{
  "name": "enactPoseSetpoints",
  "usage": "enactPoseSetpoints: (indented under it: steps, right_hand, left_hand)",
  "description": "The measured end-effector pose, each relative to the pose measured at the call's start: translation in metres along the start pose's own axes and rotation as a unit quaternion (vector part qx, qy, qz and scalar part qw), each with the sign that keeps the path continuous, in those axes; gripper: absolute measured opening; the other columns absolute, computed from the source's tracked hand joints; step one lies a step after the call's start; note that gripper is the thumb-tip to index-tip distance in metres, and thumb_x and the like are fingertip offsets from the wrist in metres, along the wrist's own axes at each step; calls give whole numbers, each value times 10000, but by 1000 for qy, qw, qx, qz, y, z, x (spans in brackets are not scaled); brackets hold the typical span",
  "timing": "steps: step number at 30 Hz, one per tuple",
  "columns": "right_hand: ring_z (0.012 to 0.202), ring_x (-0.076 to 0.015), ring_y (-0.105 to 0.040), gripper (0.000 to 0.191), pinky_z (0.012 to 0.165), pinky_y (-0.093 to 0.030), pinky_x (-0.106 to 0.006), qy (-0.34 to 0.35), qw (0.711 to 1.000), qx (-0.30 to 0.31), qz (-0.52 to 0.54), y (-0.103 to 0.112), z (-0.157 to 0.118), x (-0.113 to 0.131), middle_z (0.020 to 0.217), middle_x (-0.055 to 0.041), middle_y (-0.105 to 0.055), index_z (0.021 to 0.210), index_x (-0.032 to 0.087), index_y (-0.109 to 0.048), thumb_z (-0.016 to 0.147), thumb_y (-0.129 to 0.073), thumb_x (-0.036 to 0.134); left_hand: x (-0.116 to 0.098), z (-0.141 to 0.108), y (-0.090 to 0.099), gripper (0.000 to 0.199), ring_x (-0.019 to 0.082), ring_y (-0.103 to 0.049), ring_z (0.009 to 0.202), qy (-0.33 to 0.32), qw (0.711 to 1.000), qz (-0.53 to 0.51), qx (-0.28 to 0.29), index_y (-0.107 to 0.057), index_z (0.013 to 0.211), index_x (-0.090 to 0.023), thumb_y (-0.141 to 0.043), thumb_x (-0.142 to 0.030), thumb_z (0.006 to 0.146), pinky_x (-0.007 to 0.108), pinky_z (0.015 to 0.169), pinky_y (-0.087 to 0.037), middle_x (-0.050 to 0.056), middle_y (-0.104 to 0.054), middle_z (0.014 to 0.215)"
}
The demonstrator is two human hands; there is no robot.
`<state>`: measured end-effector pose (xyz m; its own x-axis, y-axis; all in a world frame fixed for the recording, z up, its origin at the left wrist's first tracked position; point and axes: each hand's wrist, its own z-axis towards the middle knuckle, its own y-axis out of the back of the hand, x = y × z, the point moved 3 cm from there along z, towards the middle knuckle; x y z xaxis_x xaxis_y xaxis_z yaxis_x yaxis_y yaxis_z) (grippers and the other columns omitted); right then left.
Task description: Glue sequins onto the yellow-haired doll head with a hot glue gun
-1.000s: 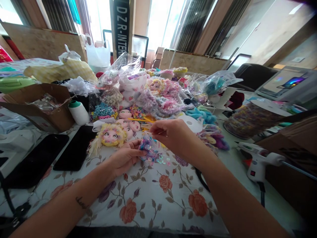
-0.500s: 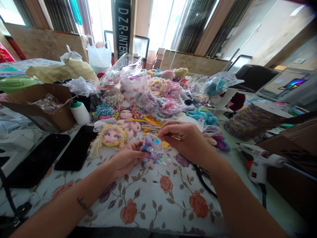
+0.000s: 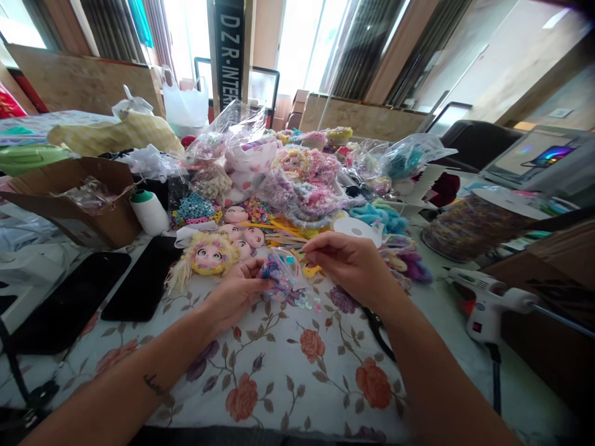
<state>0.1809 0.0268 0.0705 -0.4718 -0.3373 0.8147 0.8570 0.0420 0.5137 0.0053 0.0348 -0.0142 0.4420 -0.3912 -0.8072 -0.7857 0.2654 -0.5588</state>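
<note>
- The bare left forearm (image 3: 183, 344), marked with a dark, script-like tattoo (image 3: 155, 384), slanted up from the lower left.
- The bare left hand (image 3: 239, 288) pointed inward, thumb on the near side and fingers curled beyond it in a closed grip.
- The bare right forearm (image 3: 432, 359) rose from the lower right, leaning leftward.
- The bare right hand (image 3: 351, 263) showed its back, fingers bent, thumb and forefinger drawn together in a pinch.
- The two hands were near each other but apart, the right slightly higher in view.
</note>
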Motion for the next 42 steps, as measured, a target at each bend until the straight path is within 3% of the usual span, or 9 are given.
enactPoseSetpoints:
  steps: [2,7,13,16,20,27,32,38,42]
  right_hand:
    - [694,-190,-652,109,620,-525,-284,-19,1000,-5,6,-1,-6,-7,768,-55,-687,840,190,-678,806,-607,265]
    - [684,-201,-662,100,615,-531,-291,-50,992,84,-81,-1,-17,-29,749,-49,-711,780,206,-701,791,-609,242]
    - [697,-201,-670,169,673,-575,-323,-119,992,19,43,6,-18,-36,782,-61,-701,825,192,-692,764,-675,348]
    - [732,-191,-649,131,611,-547,-289,-43,998,-41,1,5,-18,-22,861,-72,-682,825,204,-696,798,-654,325]
    - [977,-212,-620,156,695,-530,-280,76,995,-5,-70,-4,-18,-2,1103,-95,-623,921,226,-710,867,-564,232]
    - [971,-247,-635,257,776,-518,-346,113,963,70,-236,-18,-11,4,1106,-113,-639,1084,186,-676,864,-545,162]
    - [842,-231,-666,218,708,-518,-316,114,950,64,-283,-21,-9,2,989,-110,-683,995,148,-696,846,-543,102]
    - [822,-208,-674,177,746,-518,-299,105,971,23,-214,-18,-10,-5,917,-89,-717,857,152,-714,850,-543,107]
    - [742,-198,-678,117,683,-544,-298,-23,999,0,-26,-10,-12,-16,812,-58,-725,827,171,-719,814,-640,257]
  left_hand:
    - [-4,0,1,290,110,-641,754,-13,1000,-5,-21,-672,878,-136,-783,-77,617,188,729,-484,17,-684,788]
    - [-7,2,4,306,101,-639,746,-17,999,-9,-45,-671,905,-141,-763,-48,629,178,705,-489,12,-684,805]
    - [-3,2,4,325,112,-640,746,-1,1000,-5,-30,-676,905,-138,-786,-80,605,188,705,-492,18,-682,794]
    - [-1,2,3,309,113,-631,752,0,1000,1,-10,-681,877,-138,-798,-101,593,186,703,-482,24,-680,796]
    - [0,1,0,305,110,-601,731,-4,1000,27,15,-684,874,-142,-804,-127,594,194,694,-464,26,-672,801]
    - [1,0,-3,304,122,-587,772,-10,998,46,35,-689,894,-147,-802,-164,613,206,720,-441,29,-661,805]
    - [4,1,-1,299,116,-578,767,-1,998,44,40,-686,905,-148,-789,-145,624,201,711,-437,27,-655,808]
    - [4,1,0,307,105,-583,747,15,999,14,34,-686,895,-143,-780,-99,607,194,700,-452,22,-650,810]
    - [4,1,1,310,102,-596,740,20,1000,4,18,-683,883,-135,-786,-92,594,188,707,-468,29,-666,810]
